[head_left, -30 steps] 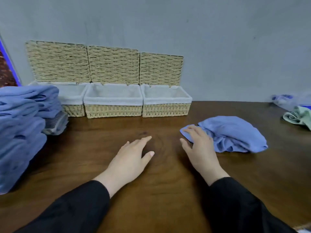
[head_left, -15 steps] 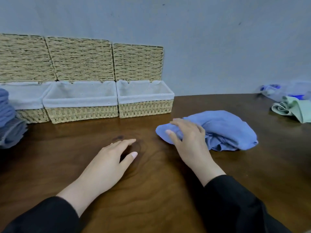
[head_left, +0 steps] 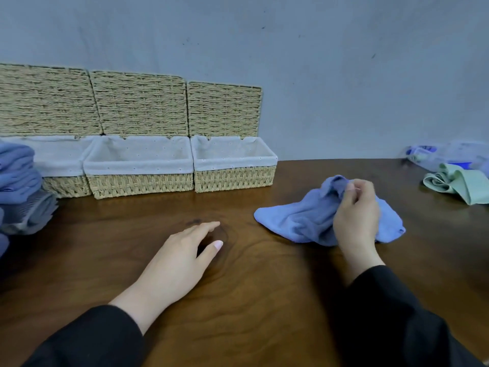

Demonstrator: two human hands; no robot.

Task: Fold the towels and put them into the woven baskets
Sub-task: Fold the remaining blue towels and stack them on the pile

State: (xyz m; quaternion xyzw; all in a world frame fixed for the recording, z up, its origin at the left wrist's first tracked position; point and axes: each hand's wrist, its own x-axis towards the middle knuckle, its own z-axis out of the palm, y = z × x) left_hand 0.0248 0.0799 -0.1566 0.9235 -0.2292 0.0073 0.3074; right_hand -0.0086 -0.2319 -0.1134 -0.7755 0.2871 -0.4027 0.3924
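Observation:
A crumpled blue towel (head_left: 299,221) lies on the wooden table (head_left: 264,287), right of centre. My right hand (head_left: 356,213) pinches a fold at the towel's top and lifts it a little. My left hand (head_left: 180,263) rests flat on the bare wood with its fingers straight, well left of the towel. Three woven baskets with white liners stand in a row against the wall, lids up: the right one (head_left: 234,178), the middle one (head_left: 140,184) and the left one (head_left: 66,185), partly hidden. All three look empty.
A stack of blue towels (head_left: 18,186) sits at the left edge in front of the left basket. At the far right lie a pale green cloth (head_left: 460,182) and a clear plastic bag (head_left: 447,153). A grey wall stands behind the baskets.
My right hand has gone from lying on the towel's near corner to pinching a fold at its top and raising it. The view has swung right. My left hand has stayed flat.

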